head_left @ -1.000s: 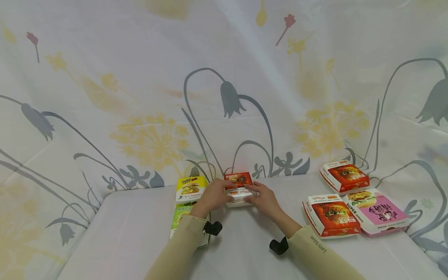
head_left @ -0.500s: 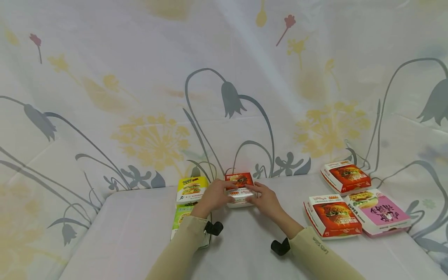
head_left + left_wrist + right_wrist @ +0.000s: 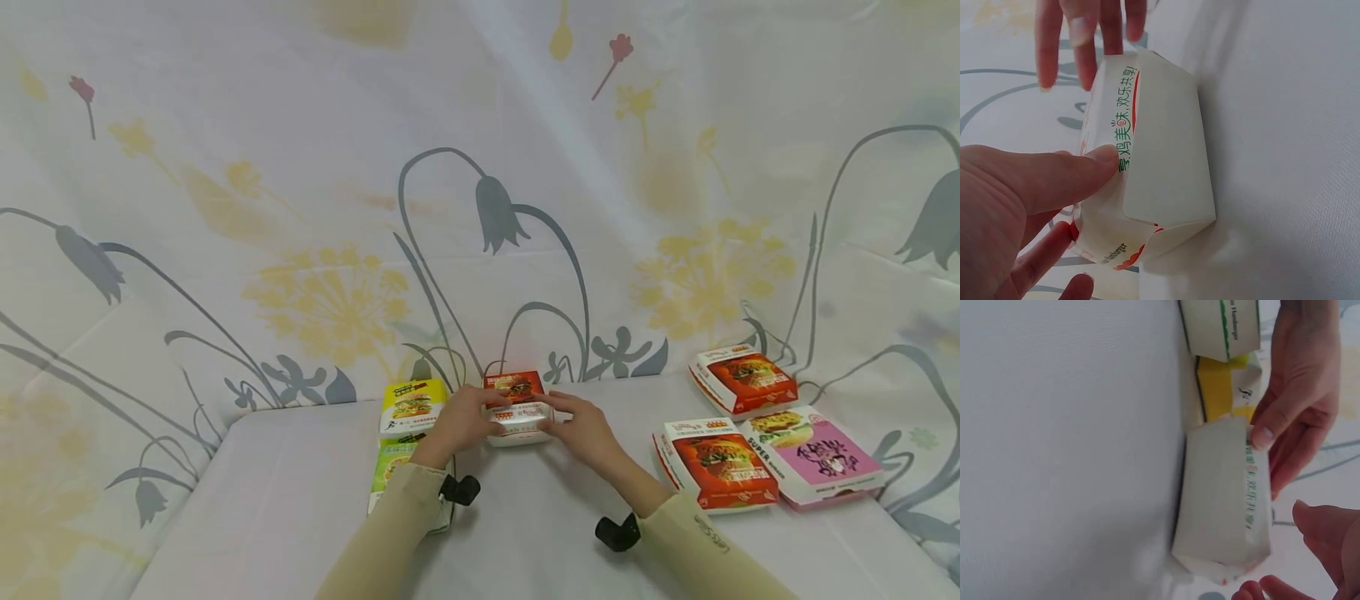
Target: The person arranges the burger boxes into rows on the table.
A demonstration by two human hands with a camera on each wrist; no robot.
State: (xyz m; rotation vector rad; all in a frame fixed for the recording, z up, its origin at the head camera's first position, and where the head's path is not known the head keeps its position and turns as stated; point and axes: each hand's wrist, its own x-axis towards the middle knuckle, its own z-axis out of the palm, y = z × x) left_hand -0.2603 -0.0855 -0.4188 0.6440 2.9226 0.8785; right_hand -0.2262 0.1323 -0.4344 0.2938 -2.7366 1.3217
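A red and white burger box rests on the cloth at centre, its plain white side facing me. In the left wrist view, my left hand holds this box by one end, thumb on the upper front edge and other fingers around the end and far side. My right hand is beside the opposite end. From the right wrist view, its thumb and fingers are spread a little off the box, holding nothing. The far side of the box is hidden.
A yellow burger box and a green one lie left, partly behind my left arm. At right are two red boxes and a pink box. Flowered cloth rises behind the table.
My right hand has shifted slightly right, away from the end of the box. My left hand stays at its end, and the box has barely moved.
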